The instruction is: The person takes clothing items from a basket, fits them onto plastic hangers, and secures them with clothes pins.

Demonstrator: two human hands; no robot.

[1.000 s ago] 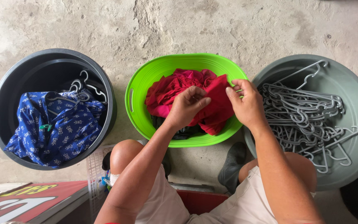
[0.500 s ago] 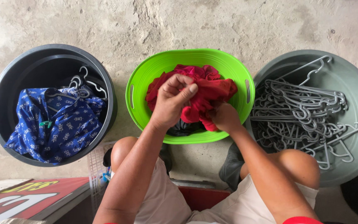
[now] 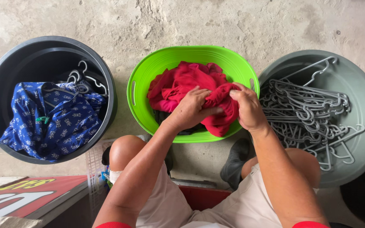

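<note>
At frame centre, left hand and right hand both gripped crumpled red cloth garment in round lime-green plastic basin

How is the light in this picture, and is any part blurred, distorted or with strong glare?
Head view: soft, even daylight with only faint shadows on the concrete floor; no strong glare, just a mild sheen on the green basin; both hands, left hand and right hand, and the red cloth look sharp; the wide lens bends the black tub and grey basin near the edges.
</note>
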